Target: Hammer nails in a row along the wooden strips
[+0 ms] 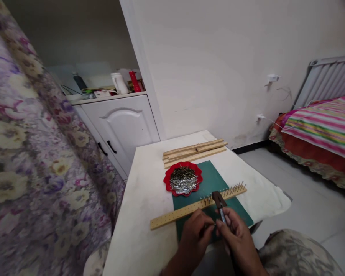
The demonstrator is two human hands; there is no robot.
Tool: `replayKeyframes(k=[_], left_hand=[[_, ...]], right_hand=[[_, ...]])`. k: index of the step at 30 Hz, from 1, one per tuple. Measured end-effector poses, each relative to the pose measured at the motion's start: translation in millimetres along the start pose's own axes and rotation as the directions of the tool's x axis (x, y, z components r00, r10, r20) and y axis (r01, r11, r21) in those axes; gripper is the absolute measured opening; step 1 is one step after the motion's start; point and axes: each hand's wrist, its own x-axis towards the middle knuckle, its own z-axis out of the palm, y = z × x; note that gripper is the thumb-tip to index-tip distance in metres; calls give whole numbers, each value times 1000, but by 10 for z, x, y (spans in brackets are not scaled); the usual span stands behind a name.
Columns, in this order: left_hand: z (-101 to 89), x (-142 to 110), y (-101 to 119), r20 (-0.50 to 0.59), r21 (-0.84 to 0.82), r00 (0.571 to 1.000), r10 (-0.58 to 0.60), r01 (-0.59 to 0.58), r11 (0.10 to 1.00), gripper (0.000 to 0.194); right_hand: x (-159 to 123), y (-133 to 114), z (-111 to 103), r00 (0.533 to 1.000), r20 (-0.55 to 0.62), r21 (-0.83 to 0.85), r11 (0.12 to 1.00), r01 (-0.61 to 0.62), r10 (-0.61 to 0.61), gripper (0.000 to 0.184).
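Hanging at left: purple floral fabric curtain, beside my white cloth-covered table.
Free room: white covering from the table's left edge to the red scalloped bowl of metal nails.
Long pale wooden strip: across my green rectangular mat, both ends past it.
Left hand: curled near the strip; I cannot tell whether it pinches anything.
Right hand: fingers wrapped round my brown-headed hammer.

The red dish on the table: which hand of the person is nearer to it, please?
Left. The left hand is on the near side of the red dish, slightly to its right; the right hand, holding the hammer, is farther to the right.
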Motion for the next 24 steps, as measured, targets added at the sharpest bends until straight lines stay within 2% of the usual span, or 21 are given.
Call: replayKeyframes(k=[2, 5, 8, 11, 12, 14, 16, 18, 21, 24], left_hand=[[79, -17, -24, -47, -231, 981, -188, 173, 958, 13], [235, -67, -76, 27, -566, 904, -427, 366, 738, 18], [368, -109, -110, 44, -712, 851, -524, 394, 581, 20], [388, -94, -122, 20, -771, 837, -548, 362, 525, 18], [357, -72, -126, -8, -764, 841, -541, 344, 546, 17], [246, -5, -138, -107, -675, 857, -504, 309, 670, 15], [101, 81, -160, -229, -487, 876, -425, 275, 829, 12], [-23, 168, -190, -298, -280, 899, -321, 239, 930, 11], [-98, 257, -242, -286, -40, 934, -215, 212, 976, 13], [-65, 281, -296, -264, 100, 949, -175, 207, 973, 13]], right_hand=[[-3, 16, 2, 1000, -10, 30, 999, -16, 16, 30], [-2, 9, 5, 999, -51, 81, 997, -1, 5, 33], [-3, -15, 13, 998, -59, 109, 994, -5, 11, 35], [-8, -35, 28, 999, -37, 111, 994, 1, 3, 32], [-10, -38, 32, 1000, -30, 109, 994, 7, -4, 31], [-16, -36, 29, 1000, -26, 98, 995, 7, -4, 29], [-20, -26, 11, 999, -37, 82, 997, -5, 8, 29], [-19, -13, -18, 999, -49, 67, 998, -4, 7, 29], [-12, 0, -55, 999, -43, 42, 999, 0, 2, 28], [-12, 9, -68, 999, -34, 27, 1000, -2, 3, 29]])
